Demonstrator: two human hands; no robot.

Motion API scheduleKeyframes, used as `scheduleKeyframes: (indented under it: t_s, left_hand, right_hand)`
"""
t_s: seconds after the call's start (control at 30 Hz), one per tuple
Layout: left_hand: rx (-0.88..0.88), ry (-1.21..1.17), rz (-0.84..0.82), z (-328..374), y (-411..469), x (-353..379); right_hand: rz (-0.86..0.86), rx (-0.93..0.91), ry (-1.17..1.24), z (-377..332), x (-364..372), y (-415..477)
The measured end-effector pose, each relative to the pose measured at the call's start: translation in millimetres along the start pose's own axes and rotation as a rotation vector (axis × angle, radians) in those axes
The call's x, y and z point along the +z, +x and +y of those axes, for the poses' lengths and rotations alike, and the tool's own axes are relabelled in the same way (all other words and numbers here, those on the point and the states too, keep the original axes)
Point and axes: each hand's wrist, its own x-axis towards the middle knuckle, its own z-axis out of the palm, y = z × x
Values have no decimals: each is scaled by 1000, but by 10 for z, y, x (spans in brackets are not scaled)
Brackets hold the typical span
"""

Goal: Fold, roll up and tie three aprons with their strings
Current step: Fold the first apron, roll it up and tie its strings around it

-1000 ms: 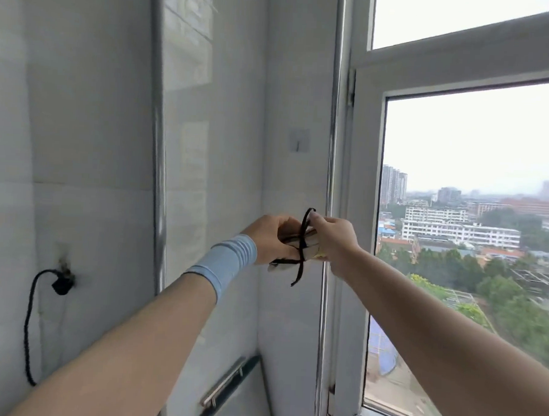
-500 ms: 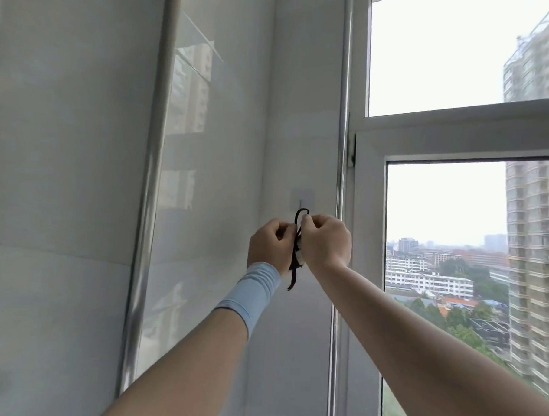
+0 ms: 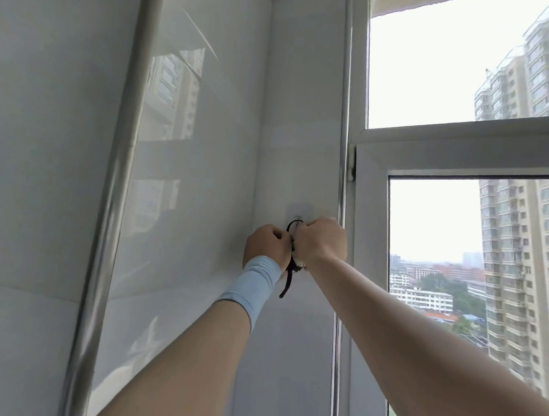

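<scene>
My left hand (image 3: 266, 246) and my right hand (image 3: 322, 241) are raised side by side against the tiled wall, both gripping a small rolled apron bundle (image 3: 297, 265) that is mostly hidden between them. Its dark string (image 3: 287, 282) forms a loop at the top, right at a small clear adhesive wall hook (image 3: 297, 209). One loose end of the string dangles below my hands. Whether the loop sits on the hook cannot be told.
Glossy white wall tiles (image 3: 205, 173) fill the left and middle. A vertical metal pipe (image 3: 109, 216) runs down the left; a thinner pipe (image 3: 345, 116) follows the white window frame (image 3: 427, 142). Apartment towers show through the glass at the right.
Both hands rose with the bundle from waist-height up to the wall hook, and my view tilted upward. The string loop now reaches the hook.
</scene>
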Motion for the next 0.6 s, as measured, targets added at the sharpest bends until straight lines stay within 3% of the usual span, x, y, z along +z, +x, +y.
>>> scheduleKeyframes:
  t_s: [0.2, 0.37, 0.6]
  left_hand:
    - [115, -216, -83, -300, -383, 37]
    - [334, -63, -199, -556, -476, -3]
    - [299, 12, -297, -617, -484, -110]
  right_hand:
    - [-66, 17, -40, 202, 27, -130]
    - [-87, -113, -46, 257, 7, -239]
    - [-130, -262, -134, 583, 50, -451]
